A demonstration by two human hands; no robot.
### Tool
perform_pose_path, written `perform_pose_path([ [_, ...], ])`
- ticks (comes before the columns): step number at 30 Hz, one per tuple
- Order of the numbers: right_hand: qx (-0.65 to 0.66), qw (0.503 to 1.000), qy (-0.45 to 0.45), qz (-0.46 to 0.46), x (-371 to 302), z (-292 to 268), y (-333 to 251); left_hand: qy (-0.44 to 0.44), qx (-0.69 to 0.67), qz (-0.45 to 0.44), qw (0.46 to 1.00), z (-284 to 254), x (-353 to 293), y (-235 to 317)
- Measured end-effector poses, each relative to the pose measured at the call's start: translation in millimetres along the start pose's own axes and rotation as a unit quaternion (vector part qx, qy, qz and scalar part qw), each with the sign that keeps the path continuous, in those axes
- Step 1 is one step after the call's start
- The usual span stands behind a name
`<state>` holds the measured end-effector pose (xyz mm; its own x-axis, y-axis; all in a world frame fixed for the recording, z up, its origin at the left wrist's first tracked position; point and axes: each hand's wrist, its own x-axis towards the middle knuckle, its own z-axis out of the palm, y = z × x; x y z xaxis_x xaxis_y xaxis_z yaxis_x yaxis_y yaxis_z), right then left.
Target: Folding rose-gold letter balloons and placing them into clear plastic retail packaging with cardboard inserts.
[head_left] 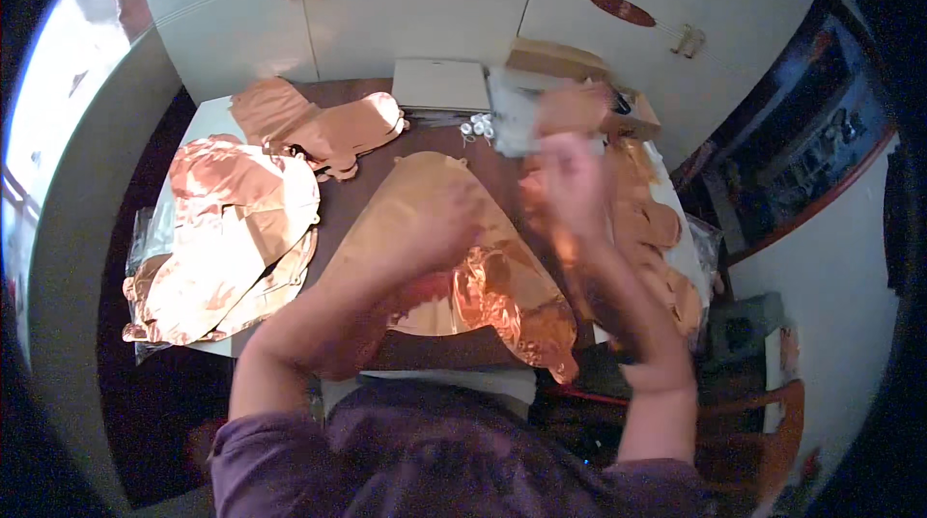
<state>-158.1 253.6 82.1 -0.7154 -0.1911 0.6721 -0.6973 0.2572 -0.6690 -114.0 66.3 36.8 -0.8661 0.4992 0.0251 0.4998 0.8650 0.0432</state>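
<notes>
A large flat copper-coloured foil balloon [425, 192] lies across the middle of the table, narrow at the far end, with a crinkled shiny patch at its near right. Over its middle is my left hand [446, 228], fingers blurred; whether they touch or pinch the foil I cannot make out. Farther right, my right hand [576, 175] is raised and smeared by motion. Just beyond it are a blurred whitish translucent packet [515, 112] and a smeared pinkish-brown shape [575, 106]. Whether my right hand holds either is unclear.
Copper foil balloons pile up at the left [222, 228], at the far left [333, 127] and along the right [645, 228]. Small white rolls [478, 127] sit before a pale flat box [439, 85]. An open cardboard box [637, 115] stands far right, below white cabinets [425, 11].
</notes>
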Motion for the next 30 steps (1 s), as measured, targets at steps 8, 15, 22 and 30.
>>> perform_pose_path([
  [8,-0.251,0.949,-0.157,0.107,-23,162,57,0.157,-0.106,-0.059,0.98,69,-162,-50],
  [15,-0.234,0.943,-0.237,0.023,-31,123,69,0.133,-0.115,-0.088,0.981,70,-168,-46],
  [22,-0.381,0.877,-0.291,-0.047,-34,113,106,0.138,-0.092,-0.078,0.983,71,-165,-45],
  [30,-0.318,0.897,-0.305,-0.047,-24,127,120,0.144,-0.139,-0.078,0.977,64,-163,-52],
])
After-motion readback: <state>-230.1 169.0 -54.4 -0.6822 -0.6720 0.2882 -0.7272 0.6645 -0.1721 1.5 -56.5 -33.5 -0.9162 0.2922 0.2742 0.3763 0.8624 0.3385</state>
